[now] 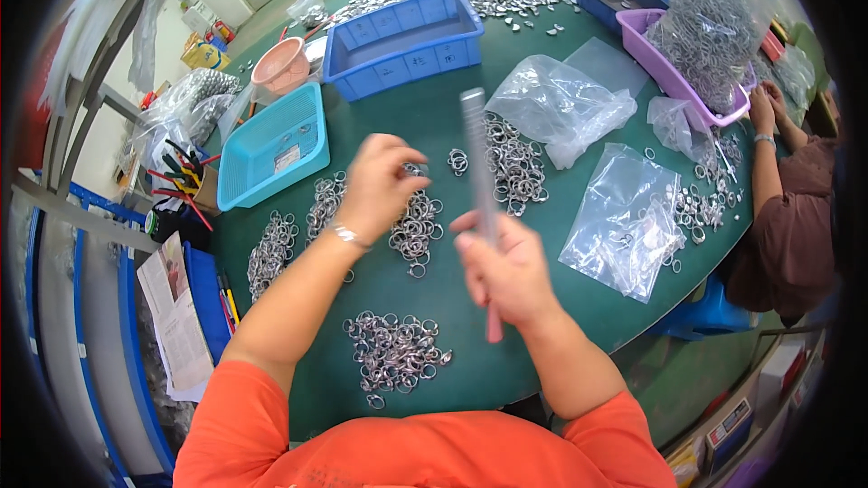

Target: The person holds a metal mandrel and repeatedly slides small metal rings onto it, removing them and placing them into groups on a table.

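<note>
My left hand (375, 188) is closed in a pinch, with a few small silver metal rings (415, 168) at the thumb and fingertips. It hovers above a pile of rings (417, 230). A long silver-grey rod (479, 163) with a pink lower end stands nearly upright in my right hand (506, 267), fingers wrapped round it. Behind the rod lies a larger heap of rings (517, 167), and a small cluster of rings (458, 162) sits to its left. Nearer me is another ring pile (394, 354). Two more ring piles lie left, partly hidden by my left forearm.
A turquoise basket (274, 152), a blue bin (402, 47) and a pink bowl (280, 66) stand at the back left. Clear plastic bags (624, 221) lie right. Beyond is a purple basket (674, 72) with a filled bag. Another person's arm (767, 154) reaches in at right.
</note>
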Tool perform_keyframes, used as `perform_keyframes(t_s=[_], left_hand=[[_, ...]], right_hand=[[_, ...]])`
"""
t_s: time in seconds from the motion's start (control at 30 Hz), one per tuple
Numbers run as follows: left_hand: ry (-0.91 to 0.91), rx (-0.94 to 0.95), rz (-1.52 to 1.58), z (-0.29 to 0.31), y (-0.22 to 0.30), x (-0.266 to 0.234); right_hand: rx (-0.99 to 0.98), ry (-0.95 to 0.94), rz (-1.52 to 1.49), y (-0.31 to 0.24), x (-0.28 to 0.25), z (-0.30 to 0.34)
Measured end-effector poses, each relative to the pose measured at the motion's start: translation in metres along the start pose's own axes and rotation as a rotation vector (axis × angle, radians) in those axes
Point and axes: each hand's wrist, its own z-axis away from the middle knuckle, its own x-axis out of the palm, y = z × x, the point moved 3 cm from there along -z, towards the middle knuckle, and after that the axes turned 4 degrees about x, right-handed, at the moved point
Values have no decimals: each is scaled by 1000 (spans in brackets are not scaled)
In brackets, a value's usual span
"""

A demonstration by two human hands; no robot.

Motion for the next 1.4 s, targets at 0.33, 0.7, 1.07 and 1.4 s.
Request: perform_keyframes(t_s=[0.33,0.7,1.07,1.4], left_hand=[[-207,120,-241,-20,-16,66],[-695,-211,64,89,9,-54],[-96,-257,294,210,14,-51],[21,-369,361,217,-9,-75]], right_hand=[[-280,285,-164,-11,-29,-11],[-243,177,21,5,-8,-11],[-206,28,286,38,20,1],[-81,-71,104,34,69,-9]])
